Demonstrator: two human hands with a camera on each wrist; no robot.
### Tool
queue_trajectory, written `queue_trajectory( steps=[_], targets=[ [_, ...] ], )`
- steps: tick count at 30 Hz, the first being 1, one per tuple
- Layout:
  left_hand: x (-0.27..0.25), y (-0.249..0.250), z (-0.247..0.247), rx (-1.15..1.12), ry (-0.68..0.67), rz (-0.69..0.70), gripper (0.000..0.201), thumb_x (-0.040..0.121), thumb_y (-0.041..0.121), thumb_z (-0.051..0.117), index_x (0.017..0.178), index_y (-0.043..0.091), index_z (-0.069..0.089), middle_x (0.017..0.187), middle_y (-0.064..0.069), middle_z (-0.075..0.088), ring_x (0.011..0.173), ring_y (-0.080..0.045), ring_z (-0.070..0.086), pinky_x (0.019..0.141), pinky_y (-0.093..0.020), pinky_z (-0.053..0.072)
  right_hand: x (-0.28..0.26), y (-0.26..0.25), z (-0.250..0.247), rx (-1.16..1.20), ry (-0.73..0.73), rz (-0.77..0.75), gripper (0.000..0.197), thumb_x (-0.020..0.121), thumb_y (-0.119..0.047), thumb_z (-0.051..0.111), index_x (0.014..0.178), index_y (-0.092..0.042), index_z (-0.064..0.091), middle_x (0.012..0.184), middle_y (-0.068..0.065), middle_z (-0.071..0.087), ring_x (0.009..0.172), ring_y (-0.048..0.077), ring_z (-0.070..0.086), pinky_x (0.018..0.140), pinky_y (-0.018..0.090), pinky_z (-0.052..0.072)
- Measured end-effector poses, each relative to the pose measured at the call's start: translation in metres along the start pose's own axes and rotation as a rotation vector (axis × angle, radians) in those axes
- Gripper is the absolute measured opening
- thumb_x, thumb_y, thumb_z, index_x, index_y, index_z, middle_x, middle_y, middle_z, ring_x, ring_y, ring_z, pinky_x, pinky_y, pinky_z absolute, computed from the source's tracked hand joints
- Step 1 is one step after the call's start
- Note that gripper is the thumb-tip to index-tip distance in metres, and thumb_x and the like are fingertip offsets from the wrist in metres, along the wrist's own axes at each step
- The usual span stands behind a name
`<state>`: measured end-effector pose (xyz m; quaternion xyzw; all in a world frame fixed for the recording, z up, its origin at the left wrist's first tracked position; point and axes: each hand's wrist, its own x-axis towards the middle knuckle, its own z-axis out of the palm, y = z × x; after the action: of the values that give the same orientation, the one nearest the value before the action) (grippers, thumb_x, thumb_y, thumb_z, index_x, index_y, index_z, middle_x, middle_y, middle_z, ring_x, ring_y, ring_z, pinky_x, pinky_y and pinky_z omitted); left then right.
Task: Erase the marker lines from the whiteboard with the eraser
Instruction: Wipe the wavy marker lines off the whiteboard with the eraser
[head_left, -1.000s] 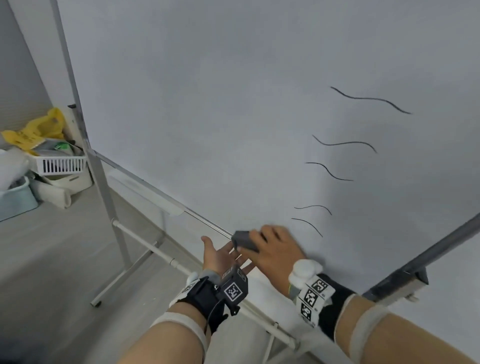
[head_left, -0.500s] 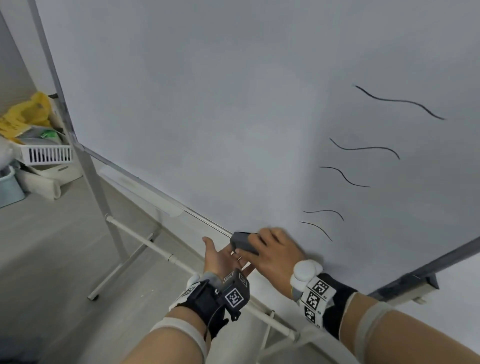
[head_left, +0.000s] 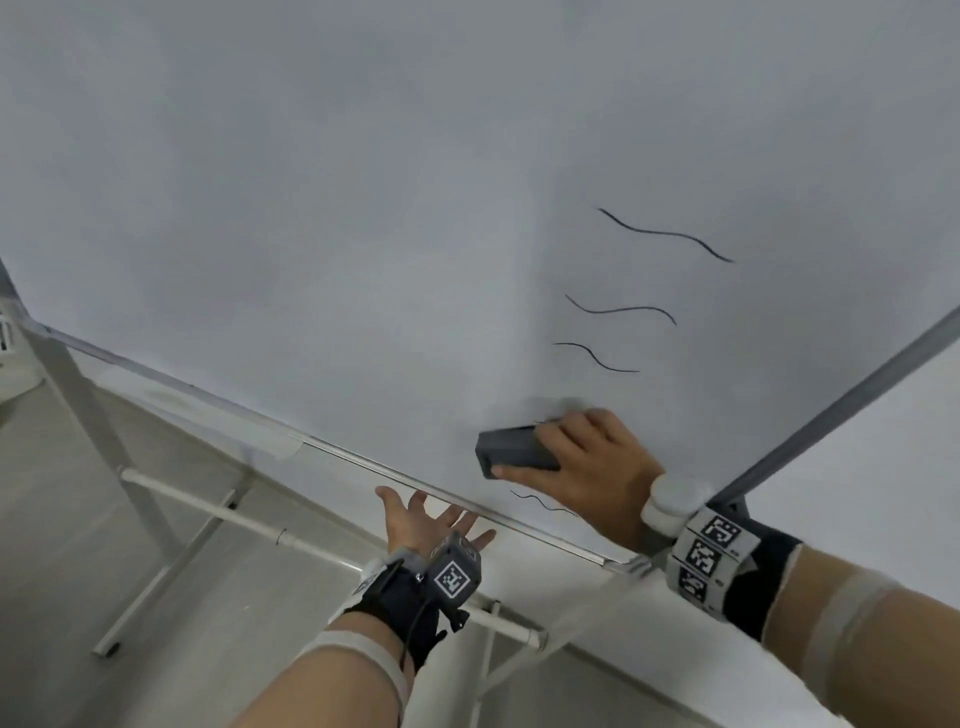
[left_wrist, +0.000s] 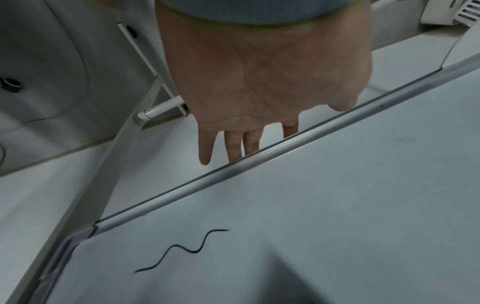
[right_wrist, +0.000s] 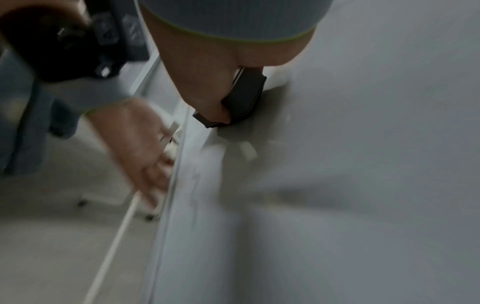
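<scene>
On the whiteboard (head_left: 363, 208) three black marker lines stand free: a top one (head_left: 665, 234), a second (head_left: 621, 310) and a third (head_left: 595, 357). My right hand (head_left: 540, 452) grips the dark grey eraser (head_left: 506, 447) and holds it flat against the board below them. A stub of a line (head_left: 543, 420) shows at the eraser's upper edge. A small wavy line (head_left: 543, 503) (left_wrist: 182, 250) lies under that hand near the bottom frame. My left hand (head_left: 431, 514) (left_wrist: 259, 82) hangs open and empty just below the board's bottom edge. The right wrist view, blurred, shows the eraser (right_wrist: 244, 96) in my grip.
The board's metal bottom frame (head_left: 363, 462) runs diagonally, with a pen tray (head_left: 197, 410) at its left. White stand legs and a crossbar (head_left: 208, 506) stand below on the grey floor. A grey post (head_left: 841, 410) rises along the board's right side.
My right hand has carried the eraser up and to the right, off the left palm and onto the two short lower lines. The left hand is left empty. The head view has shifted left.
</scene>
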<state>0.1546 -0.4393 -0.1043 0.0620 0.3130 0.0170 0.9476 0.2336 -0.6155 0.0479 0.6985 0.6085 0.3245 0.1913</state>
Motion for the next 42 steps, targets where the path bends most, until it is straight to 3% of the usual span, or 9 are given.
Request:
queue_trajectory(
  steps=[8,12,16,21,26,30,36,39,42],
  targets=[
    [-0.006,-0.036,0.017,0.038,0.018,-0.009,0.098,0.078,0.090,0.024,0.157,0.032,0.018,0.165,-0.005,0.021,0.144,-0.041,0.033,0.110,-0.071,0.025,0.046,0.089,-0.074,-0.057,0.521,0.617,0.060,0.091,-0.014,0.062,0.141,-0.047,0.054,0.108,0.010,0.058,0.098,0.028,0.045,0.087,0.042,0.031],
    [-0.006,-0.053,0.023,0.054,0.041,0.033,0.094,0.078,0.090,0.024,0.156,0.037,0.019,0.164,-0.011,0.021,0.142,-0.045,0.035,0.106,-0.073,0.028,0.017,0.030,-0.013,-0.005,0.290,0.278,0.074,0.079,-0.004,0.064,0.142,-0.042,0.055,0.105,0.008,0.051,0.093,0.029,0.045,0.086,0.044,0.034],
    [0.000,-0.077,0.022,0.055,0.040,0.093,0.095,0.076,0.091,0.025,0.152,0.034,0.032,0.150,-0.010,0.044,0.133,-0.042,0.047,0.100,-0.074,0.035,-0.040,-0.017,0.047,0.033,-0.023,-0.102,0.064,0.077,-0.019,0.076,0.135,-0.039,0.059,0.113,0.003,0.049,0.098,0.029,0.048,0.090,0.042,0.036],
    [-0.001,-0.088,0.024,0.037,0.060,0.103,0.100,0.077,0.091,0.020,0.155,0.029,0.027,0.162,-0.003,0.029,0.143,-0.035,0.036,0.104,-0.071,0.032,-0.035,0.004,0.035,0.072,0.105,-0.037,0.058,0.088,-0.014,0.050,0.138,-0.043,0.056,0.113,0.004,0.046,0.097,0.030,0.046,0.092,0.044,0.035],
    [-0.008,-0.090,0.033,-0.001,0.058,0.108,0.100,0.079,0.090,0.019,0.157,0.028,0.021,0.165,-0.003,0.021,0.149,-0.033,0.026,0.110,-0.070,0.025,0.025,0.092,-0.053,-0.018,0.456,0.348,0.070,0.083,-0.008,0.062,0.141,-0.047,0.053,0.108,0.009,0.057,0.094,0.028,0.041,0.081,0.040,0.029],
    [-0.008,-0.094,0.034,0.004,0.074,0.121,0.099,0.080,0.090,0.019,0.157,0.029,0.021,0.165,-0.003,0.020,0.148,-0.033,0.027,0.109,-0.070,0.027,0.043,0.127,-0.086,-0.036,0.561,0.500,0.070,0.082,-0.007,0.058,0.140,-0.045,0.054,0.110,0.014,0.059,0.094,0.034,0.050,0.078,0.039,0.031],
    [-0.005,-0.092,0.034,0.000,0.055,0.125,0.102,0.077,0.091,0.019,0.157,0.028,0.020,0.166,-0.002,0.019,0.148,-0.033,0.027,0.109,-0.070,0.027,-0.007,0.040,-0.001,0.111,0.275,0.189,0.075,0.077,-0.003,0.056,0.143,-0.038,0.054,0.111,0.010,0.041,0.091,0.028,0.039,0.075,0.041,0.031],
    [0.002,-0.091,0.024,0.004,0.035,0.138,0.105,0.075,0.093,0.021,0.156,0.026,0.026,0.162,-0.004,0.029,0.143,-0.034,0.037,0.106,-0.070,0.032,-0.055,-0.013,0.046,0.198,0.033,0.043,0.072,0.075,-0.009,0.070,0.140,-0.035,0.055,0.111,0.007,0.047,0.094,0.029,0.043,0.078,0.043,0.044],
    [0.005,-0.091,0.015,0.016,0.028,0.143,0.105,0.074,0.093,0.023,0.154,0.026,0.031,0.155,-0.006,0.040,0.134,-0.036,0.048,0.101,-0.070,0.037,-0.075,-0.028,0.060,0.178,-0.021,-0.009,0.068,0.075,-0.014,0.075,0.137,-0.036,0.057,0.111,0.006,0.049,0.095,0.030,0.044,0.080,0.043,0.047]
  ],
)
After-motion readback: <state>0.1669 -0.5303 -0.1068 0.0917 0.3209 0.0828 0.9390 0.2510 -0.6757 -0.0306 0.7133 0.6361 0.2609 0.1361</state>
